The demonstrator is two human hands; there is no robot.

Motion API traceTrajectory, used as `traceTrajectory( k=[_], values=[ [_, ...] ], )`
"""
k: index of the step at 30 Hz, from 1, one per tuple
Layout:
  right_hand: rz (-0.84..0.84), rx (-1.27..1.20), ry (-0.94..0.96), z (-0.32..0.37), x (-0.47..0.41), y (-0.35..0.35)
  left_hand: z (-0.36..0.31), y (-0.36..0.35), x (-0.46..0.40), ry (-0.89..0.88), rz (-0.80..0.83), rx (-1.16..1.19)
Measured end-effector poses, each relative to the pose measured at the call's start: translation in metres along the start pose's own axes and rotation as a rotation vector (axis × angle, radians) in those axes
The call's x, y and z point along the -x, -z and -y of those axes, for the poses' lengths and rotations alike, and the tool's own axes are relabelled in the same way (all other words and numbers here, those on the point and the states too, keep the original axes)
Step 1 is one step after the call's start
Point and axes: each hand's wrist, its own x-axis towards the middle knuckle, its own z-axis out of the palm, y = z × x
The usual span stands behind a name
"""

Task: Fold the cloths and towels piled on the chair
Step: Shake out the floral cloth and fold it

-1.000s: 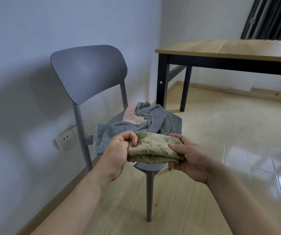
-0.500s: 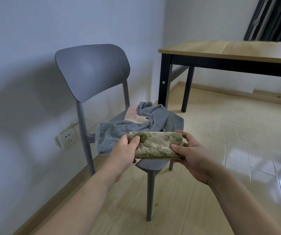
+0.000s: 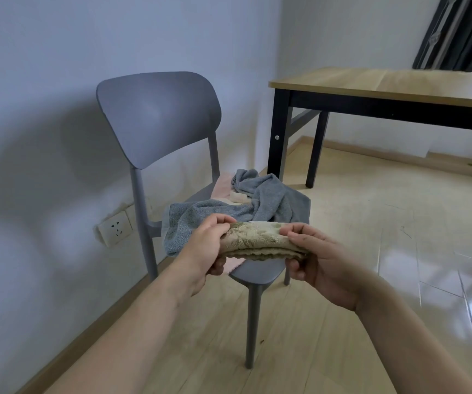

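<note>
Fingers [image 3: 296, 229] of both hands pinch the folded cloth's [image 3: 257, 240] ends.

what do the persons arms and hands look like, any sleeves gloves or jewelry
Both forearms are bare as far as the view reaches, with no sleeve edge showing. The left hand and the right hand wear no gloves. No ring, watch or bracelet shows on the fingers or wrists that can be seen. The nails look short and unpainted.
</note>
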Motion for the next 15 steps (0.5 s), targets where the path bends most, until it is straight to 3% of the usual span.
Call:
traceTrajectory(
  k=[5,9,15],
  values=[
    [0.021,0.012,0.006,-0.001,0.000,0.010,0.000,0.012,0.002,0.106,0.090,0.151],
    [-0.098,0.533,0.139,-0.012,-0.004,0.002,-0.004,0.012,0.001,0.203,0.108,0.211],
    [-0.255,0.913,0.395,-0.018,-0.010,0.006,-0.001,0.017,0.003,0.305,0.107,0.129]
  ],
)
